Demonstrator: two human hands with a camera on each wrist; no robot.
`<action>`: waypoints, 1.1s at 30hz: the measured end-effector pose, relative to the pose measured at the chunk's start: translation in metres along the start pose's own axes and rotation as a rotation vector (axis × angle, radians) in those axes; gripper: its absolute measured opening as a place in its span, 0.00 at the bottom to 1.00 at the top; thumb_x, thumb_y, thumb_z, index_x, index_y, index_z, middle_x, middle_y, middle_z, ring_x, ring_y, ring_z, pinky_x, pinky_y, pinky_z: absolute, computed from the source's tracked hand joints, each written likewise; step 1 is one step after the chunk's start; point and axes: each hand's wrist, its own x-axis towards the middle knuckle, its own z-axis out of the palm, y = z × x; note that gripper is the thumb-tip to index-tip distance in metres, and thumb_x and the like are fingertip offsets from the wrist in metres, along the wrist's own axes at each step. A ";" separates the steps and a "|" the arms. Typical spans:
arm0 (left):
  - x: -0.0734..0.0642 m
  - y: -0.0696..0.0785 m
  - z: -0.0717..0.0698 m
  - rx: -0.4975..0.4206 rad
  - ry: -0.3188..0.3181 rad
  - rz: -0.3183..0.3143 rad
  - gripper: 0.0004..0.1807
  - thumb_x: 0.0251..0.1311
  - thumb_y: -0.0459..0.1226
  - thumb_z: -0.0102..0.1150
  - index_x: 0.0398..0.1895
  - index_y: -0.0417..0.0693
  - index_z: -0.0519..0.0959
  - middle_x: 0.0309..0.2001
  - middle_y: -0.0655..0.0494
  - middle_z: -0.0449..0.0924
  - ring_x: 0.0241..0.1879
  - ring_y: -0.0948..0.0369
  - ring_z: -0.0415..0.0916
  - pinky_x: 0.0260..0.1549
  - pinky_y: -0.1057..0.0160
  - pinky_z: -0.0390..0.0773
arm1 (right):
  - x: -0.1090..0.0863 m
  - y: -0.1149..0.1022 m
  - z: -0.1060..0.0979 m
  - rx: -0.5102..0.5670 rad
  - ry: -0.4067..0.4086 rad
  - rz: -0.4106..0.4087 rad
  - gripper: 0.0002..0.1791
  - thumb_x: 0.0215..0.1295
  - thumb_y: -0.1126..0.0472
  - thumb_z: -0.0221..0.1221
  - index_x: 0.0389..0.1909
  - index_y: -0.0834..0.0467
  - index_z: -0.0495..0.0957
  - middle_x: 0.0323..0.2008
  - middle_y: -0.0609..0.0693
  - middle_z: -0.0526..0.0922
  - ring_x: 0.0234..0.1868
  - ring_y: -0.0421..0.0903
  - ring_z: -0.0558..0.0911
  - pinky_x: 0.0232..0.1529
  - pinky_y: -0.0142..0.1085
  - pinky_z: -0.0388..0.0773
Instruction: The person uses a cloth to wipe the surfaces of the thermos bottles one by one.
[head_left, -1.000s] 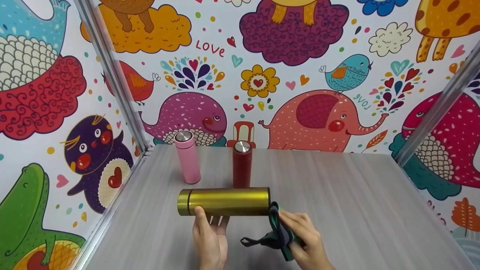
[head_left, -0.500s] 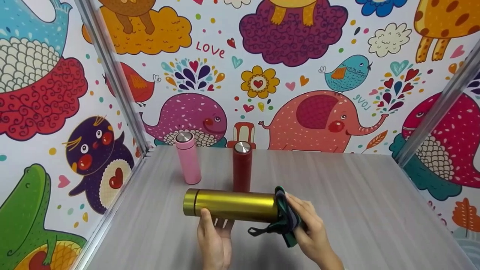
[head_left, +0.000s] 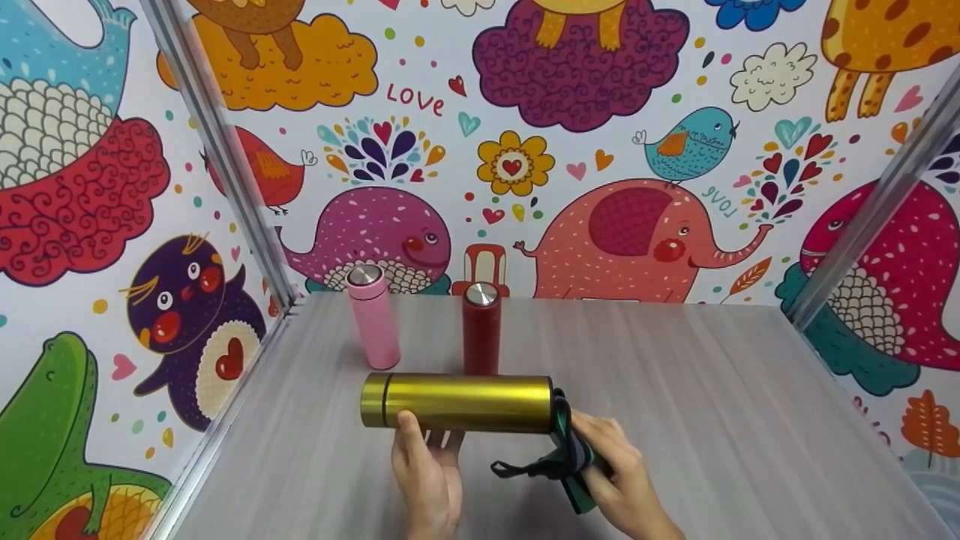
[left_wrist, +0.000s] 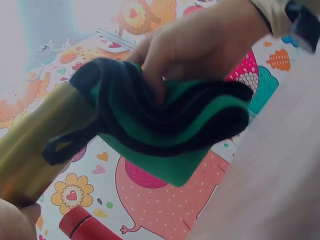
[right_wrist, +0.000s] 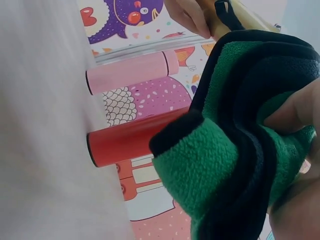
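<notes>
A gold thermos bottle [head_left: 465,403] lies sideways in the air over the table, its cap end to the left. My left hand [head_left: 429,480] grips it from below, thumb on the near side just right of the cap seam. My right hand [head_left: 621,474] pinches a folded green cloth [head_left: 571,459] with dark edging and a small hanging loop. The bunched cloth is right at the bottle's base end. In the left wrist view the thumb presses into the folds of the cloth [left_wrist: 150,127]. The right wrist view shows the cloth's fuzzy green face [right_wrist: 200,172] up close.
A pink thermos [head_left: 376,330] stands upright toward the back left of the grey table [head_left: 720,420]. Beside it stands a red thermos [head_left: 481,334], its foot hidden behind the gold bottle. Cartoon-printed walls with metal posts [head_left: 225,157] enclose the table.
Half a second ago the cloth covered the bottle's base end; now it has slid down that end toward me. The bottle has gone from slightly tilted to nearly level.
</notes>
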 end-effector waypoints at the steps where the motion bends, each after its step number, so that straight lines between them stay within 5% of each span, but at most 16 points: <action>1: 0.001 -0.001 0.001 0.001 -0.011 0.008 0.19 0.75 0.49 0.47 0.53 0.44 0.73 0.49 0.48 0.71 0.46 0.54 0.74 0.51 0.49 0.79 | -0.001 -0.001 -0.001 0.004 -0.001 0.003 0.40 0.39 0.91 0.52 0.60 0.71 0.76 0.57 0.62 0.80 0.52 0.49 0.77 0.55 0.30 0.72; 8: 0.005 -0.010 0.003 0.015 -0.029 0.023 0.19 0.75 0.48 0.48 0.57 0.43 0.70 0.51 0.47 0.70 0.50 0.54 0.74 0.53 0.48 0.78 | 0.007 -0.020 -0.010 0.053 0.013 0.014 0.38 0.41 0.93 0.51 0.59 0.73 0.75 0.56 0.65 0.79 0.53 0.48 0.76 0.55 0.29 0.73; 13: 0.009 -0.015 0.007 0.104 -0.065 0.080 0.21 0.76 0.44 0.50 0.62 0.39 0.65 0.52 0.45 0.68 0.54 0.53 0.73 0.55 0.47 0.76 | 0.007 -0.025 -0.022 0.060 0.027 0.054 0.37 0.44 0.93 0.51 0.60 0.74 0.73 0.57 0.66 0.78 0.55 0.47 0.76 0.56 0.29 0.73; 19: 0.016 -0.027 0.019 0.238 -0.246 0.267 0.20 0.72 0.33 0.56 0.64 0.40 0.67 0.50 0.44 0.74 0.50 0.55 0.75 0.53 0.54 0.79 | -0.022 0.003 -0.044 -0.033 0.086 0.222 0.38 0.52 0.92 0.53 0.66 0.69 0.71 0.60 0.61 0.77 0.56 0.43 0.75 0.53 0.25 0.74; 24: 0.040 -0.047 0.042 0.448 -0.429 0.418 0.26 0.62 0.30 0.67 0.63 0.38 0.71 0.49 0.43 0.79 0.47 0.52 0.78 0.48 0.59 0.80 | -0.029 -0.004 -0.060 -0.087 0.170 0.395 0.35 0.58 0.88 0.56 0.67 0.64 0.72 0.60 0.53 0.78 0.56 0.41 0.76 0.49 0.25 0.77; 33: 0.081 -0.106 0.092 0.795 -0.594 0.331 0.37 0.56 0.46 0.74 0.66 0.43 0.70 0.58 0.49 0.78 0.58 0.53 0.76 0.55 0.51 0.77 | -0.040 -0.014 -0.071 -0.131 0.244 0.571 0.33 0.60 0.85 0.58 0.67 0.64 0.72 0.55 0.49 0.79 0.51 0.39 0.80 0.45 0.28 0.80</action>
